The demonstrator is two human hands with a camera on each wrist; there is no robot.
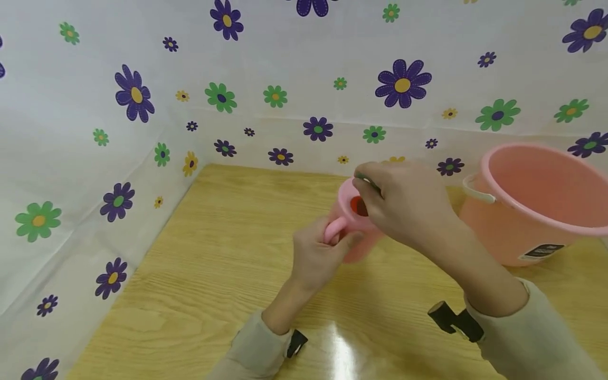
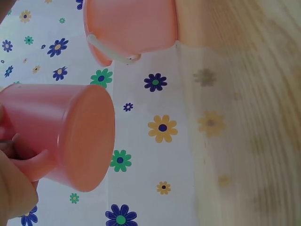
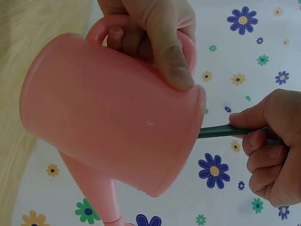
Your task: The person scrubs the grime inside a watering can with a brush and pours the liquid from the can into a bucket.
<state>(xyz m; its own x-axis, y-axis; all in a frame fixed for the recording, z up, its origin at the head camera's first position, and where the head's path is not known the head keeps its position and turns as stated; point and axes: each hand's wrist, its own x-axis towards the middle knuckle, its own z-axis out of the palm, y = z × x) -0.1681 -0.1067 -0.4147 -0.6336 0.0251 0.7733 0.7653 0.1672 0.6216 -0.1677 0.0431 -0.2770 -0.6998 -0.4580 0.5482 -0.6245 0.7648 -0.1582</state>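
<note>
Left hand (image 1: 315, 250) grips watering can (image 3: 108, 108) by its handle (image 1: 335, 230), off the surface (image 1: 214, 237); right hand (image 1: 404, 203) grips green stick (image 3: 214, 132) entering its top. Sideways stick push could twist can loose.

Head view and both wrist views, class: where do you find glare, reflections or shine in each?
Head view: a streak of white glare on the wooden tabletop, near the bottom edge; left wrist view: the glossy tabletop mirrors flowers from the patterned cloth, dim and blurred; right wrist view: a tiny bright spot, perhaps a highlight, on the pink watering can.
</note>
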